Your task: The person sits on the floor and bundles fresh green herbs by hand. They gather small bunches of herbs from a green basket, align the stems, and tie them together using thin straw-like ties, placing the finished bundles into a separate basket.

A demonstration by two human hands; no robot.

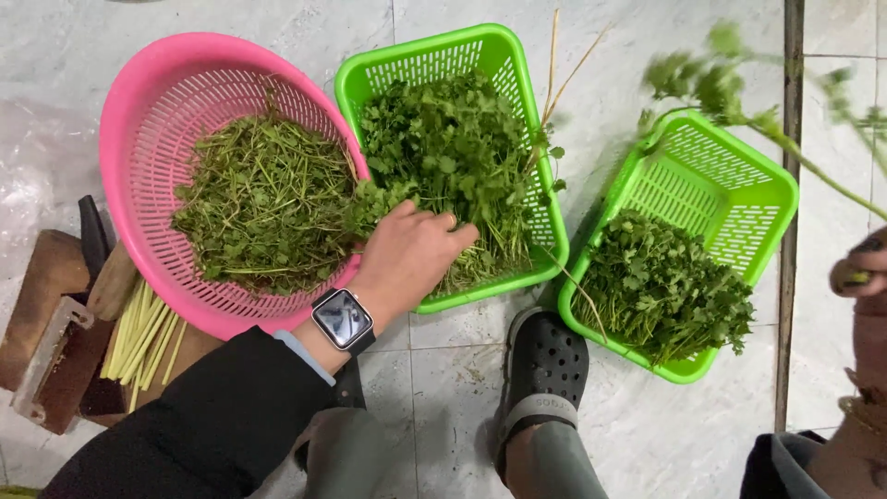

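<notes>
Reaching into the middle green basket (pixel 517 69), the left hand (pixel 407 254) lies palm down on the heap of leafy herbs (pixel 443 148) at lower centre of the frame, its fingers (pixel 453 231) curled together into the stems near the basket's front edge; whether they have closed on a bunch cannot be told, since the tips are buried. To do this step well, I judge it best to gather stems low down, where they run parallel and pale, rather than by the soft leaves, and to lift them clear without dragging strands over the rim. The right hand (pixel 864 273), at the right edge of the frame, pinches a long sprig (pixel 739 92) between thumb and fingers, the stalk slanting up to blurred leaves at upper right. A pink round colander (pixel 139 111) of thin trimmed stalks sits at upper left, touching the middle basket, and a second green basket (pixel 739 176) of tidier leafy bunches lies to the right, apart from it. All rest on a pale marble-tiled floor (pixel 462 370) with dark grout lines. A wooden block (pixel 46 286) and pale green stalks (pixel 143 337) lie at lower left, and a grey clog (pixel 545 360) stands at lower centre.
</notes>
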